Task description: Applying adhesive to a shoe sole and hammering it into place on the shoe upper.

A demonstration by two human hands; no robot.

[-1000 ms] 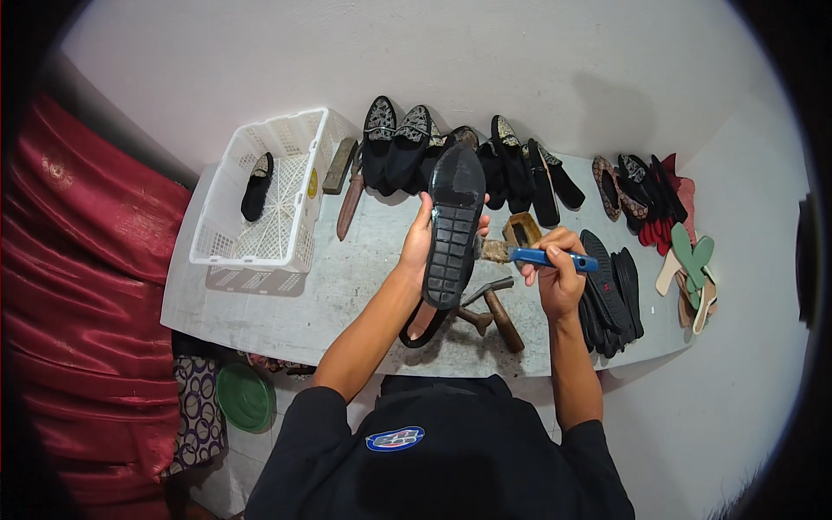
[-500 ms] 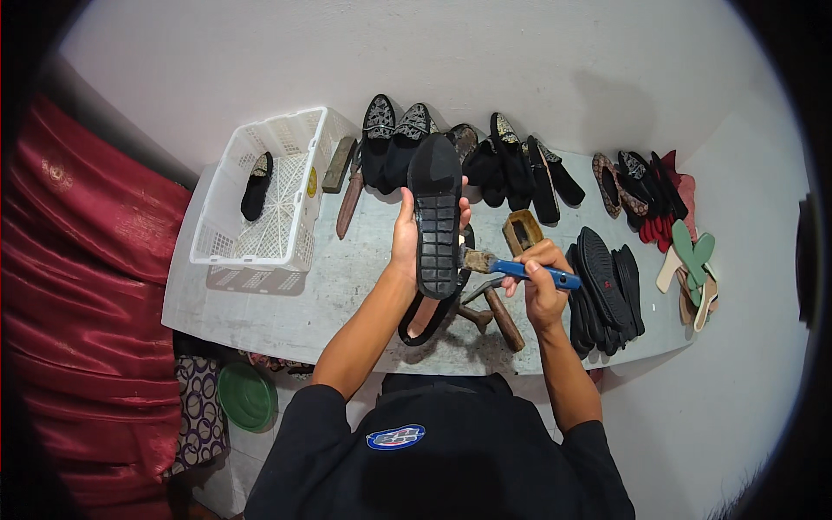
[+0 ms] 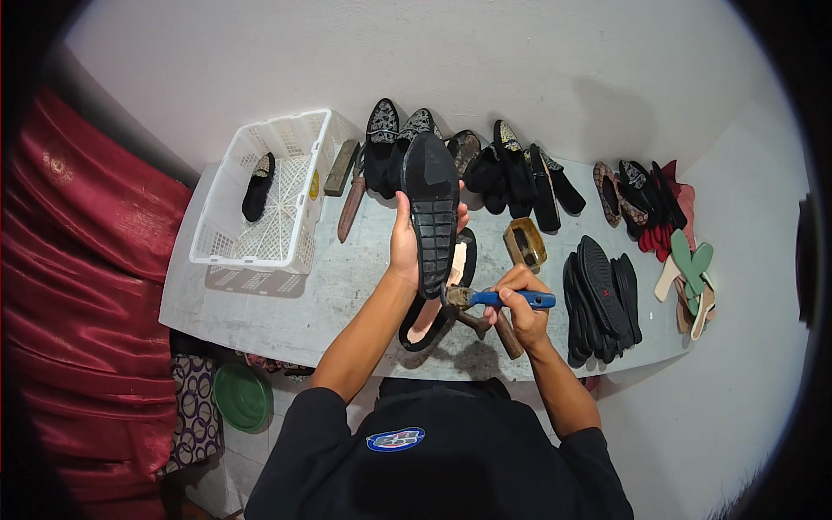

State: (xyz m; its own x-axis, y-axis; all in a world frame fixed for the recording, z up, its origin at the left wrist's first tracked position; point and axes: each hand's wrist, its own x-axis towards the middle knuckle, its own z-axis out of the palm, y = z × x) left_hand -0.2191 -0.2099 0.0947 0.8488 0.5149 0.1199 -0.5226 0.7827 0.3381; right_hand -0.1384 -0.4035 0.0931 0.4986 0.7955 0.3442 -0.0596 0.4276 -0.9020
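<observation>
My left hand [image 3: 404, 244] grips a black shoe sole [image 3: 432, 217], its blocky tread facing up toward me. Thumb and fingers wrap its two sides. My right hand [image 3: 523, 314] is closed round the blue handle of a paintbrush [image 3: 542, 300]. The brush's bristles are at the sole's lower right edge; whether they touch it I cannot tell. Beneath lies a black piece of footwear with a pale inside [image 3: 421, 326], partly hidden by the sole and brush. Farther off stands a small tan container [image 3: 525, 244] with dark residue inside.
A white plastic basket [image 3: 301, 251] holding one black shoe [image 3: 257, 188] stands at left. Beside it lie a grey block [image 3: 341, 168] and a brown-handled tool [image 3: 351, 211]. Shoes [image 3: 381, 149] line the wall. Black soles [image 3: 598, 295] are stacked right; a wooden handle [image 3: 508, 336] lies by my right hand.
My right hand has drawn the brush left and downward, from beside the sole's middle to its lower end. The sole has tilted slightly and shifted a little left.
</observation>
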